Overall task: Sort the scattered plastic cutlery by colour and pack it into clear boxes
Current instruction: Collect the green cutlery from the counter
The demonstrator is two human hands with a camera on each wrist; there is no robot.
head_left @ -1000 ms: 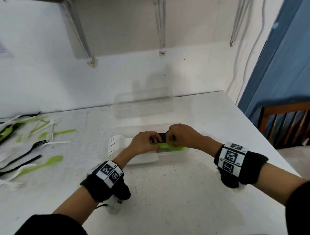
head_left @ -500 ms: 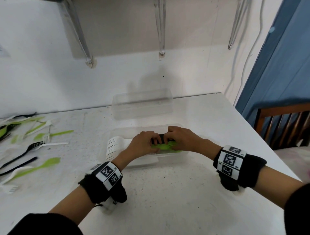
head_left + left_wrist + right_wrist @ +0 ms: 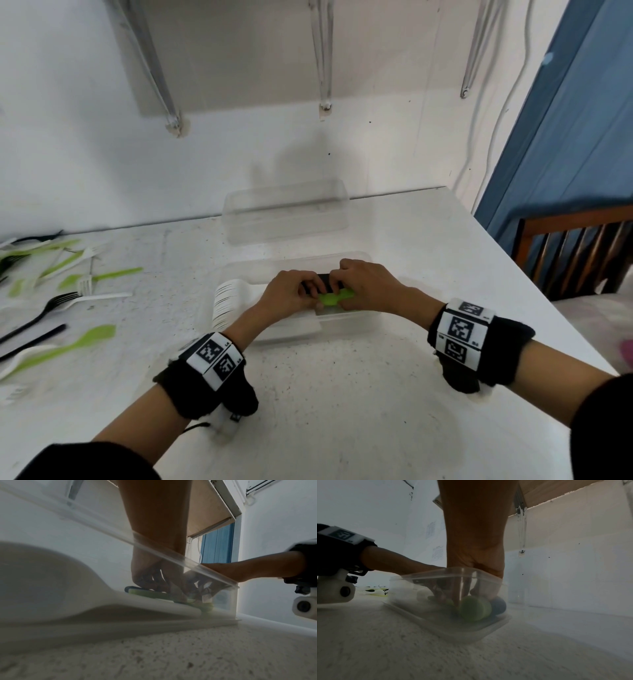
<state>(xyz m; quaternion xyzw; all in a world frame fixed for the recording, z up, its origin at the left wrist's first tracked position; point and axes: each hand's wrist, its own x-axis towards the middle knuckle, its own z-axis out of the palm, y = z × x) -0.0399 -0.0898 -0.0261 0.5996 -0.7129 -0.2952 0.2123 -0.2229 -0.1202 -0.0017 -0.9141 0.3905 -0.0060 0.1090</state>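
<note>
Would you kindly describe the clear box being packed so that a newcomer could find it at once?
On the white speckled table two clear boxes sit near the wall. The clear box being packed is the nearer one, with both hands inside it. Unlike the far box, it holds stacked white spoons plus green and black pieces.

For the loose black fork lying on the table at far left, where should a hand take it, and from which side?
Grip the black fork by its slim handle, near mid-length, pinching across the narrow sides from above. It lies flat on the table, tines pointing away toward the white fork, so the lower-left handle stretch looks the freest to reach.
</note>
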